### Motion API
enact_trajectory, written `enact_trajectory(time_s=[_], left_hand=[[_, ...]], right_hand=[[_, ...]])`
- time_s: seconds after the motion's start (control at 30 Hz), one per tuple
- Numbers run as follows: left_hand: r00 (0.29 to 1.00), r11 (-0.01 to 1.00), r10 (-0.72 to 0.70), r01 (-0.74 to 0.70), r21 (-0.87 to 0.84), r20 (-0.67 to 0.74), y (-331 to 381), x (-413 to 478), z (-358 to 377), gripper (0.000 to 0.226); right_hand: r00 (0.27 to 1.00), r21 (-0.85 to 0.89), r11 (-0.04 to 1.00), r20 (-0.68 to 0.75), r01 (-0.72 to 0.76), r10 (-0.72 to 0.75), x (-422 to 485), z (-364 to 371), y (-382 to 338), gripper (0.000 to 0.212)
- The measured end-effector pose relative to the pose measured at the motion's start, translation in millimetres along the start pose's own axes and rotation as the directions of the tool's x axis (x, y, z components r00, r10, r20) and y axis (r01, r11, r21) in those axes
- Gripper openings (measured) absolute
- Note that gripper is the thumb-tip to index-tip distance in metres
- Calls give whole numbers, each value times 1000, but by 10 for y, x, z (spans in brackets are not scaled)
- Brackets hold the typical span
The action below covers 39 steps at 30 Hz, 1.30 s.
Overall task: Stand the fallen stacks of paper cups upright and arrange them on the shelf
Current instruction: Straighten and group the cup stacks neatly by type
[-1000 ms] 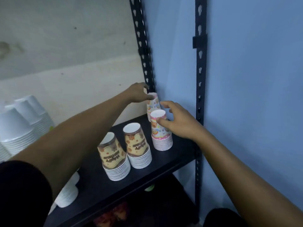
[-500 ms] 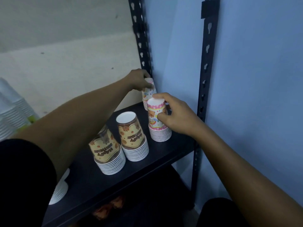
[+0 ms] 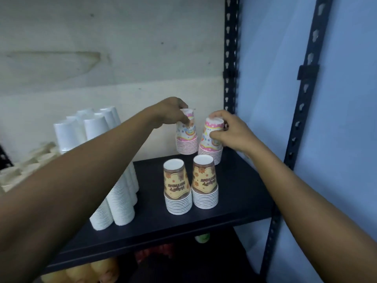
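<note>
Already near upright, the two pink stacks sit side by side at the back right of the shelf [image 3: 234, 197]. The left grip [image 3: 173, 115] curls round the top of the left stack [image 3: 186, 142]. The right grip [image 3: 228, 133] pinches the top of the slightly tilted right stack [image 3: 210, 148]. Each stack lies straight below its grip, with both arms stretched forward.

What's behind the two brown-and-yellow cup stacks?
The left pink stack, gripped by the left hand, and the right pink stack, gripped by the right hand. Anything behind them is covered.
</note>
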<state>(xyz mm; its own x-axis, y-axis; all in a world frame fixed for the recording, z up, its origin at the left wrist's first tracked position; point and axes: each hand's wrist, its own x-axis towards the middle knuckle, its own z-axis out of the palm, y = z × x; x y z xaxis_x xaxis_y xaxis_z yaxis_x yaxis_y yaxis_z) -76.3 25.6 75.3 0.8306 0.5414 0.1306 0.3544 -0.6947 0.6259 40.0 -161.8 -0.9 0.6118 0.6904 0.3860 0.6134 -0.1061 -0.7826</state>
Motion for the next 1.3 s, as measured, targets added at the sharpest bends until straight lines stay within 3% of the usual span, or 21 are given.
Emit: enact_trajectory(time_s=[0.23, 0.43, 0.67, 0.87, 1.2, 1.3], left_hand=[[988, 983, -152, 147, 113, 39, -327, -326, -101, 66], [973, 977, -203, 194, 83, 113, -469, -501, -65, 65], [965, 979, -193, 177, 101, 176, -494, -511, 97, 63], [948, 978, -200, 177, 110, 246, -506, -512, 186, 64], [914, 978, -207, 185, 94, 349, -492, -552, 168, 58], [938, 986, -165, 160, 41, 304, -503, -587, 190, 48]], right_hand=[[962, 33, 991, 245, -130, 118, 219, 240, -70, 51], [901, -100, 987, 405, -123, 153, 221, 383, -62, 55], [879, -159, 978, 434, -138, 195, 236, 376, 65, 52], [855, -35, 969, 463, -246, 234, 245, 307, 54, 23], [862, 100, 953, 461, -285, 210, 166, 320, 170, 25], [867, 121, 949, 454, -290, 207, 158, 316, 172, 27]])
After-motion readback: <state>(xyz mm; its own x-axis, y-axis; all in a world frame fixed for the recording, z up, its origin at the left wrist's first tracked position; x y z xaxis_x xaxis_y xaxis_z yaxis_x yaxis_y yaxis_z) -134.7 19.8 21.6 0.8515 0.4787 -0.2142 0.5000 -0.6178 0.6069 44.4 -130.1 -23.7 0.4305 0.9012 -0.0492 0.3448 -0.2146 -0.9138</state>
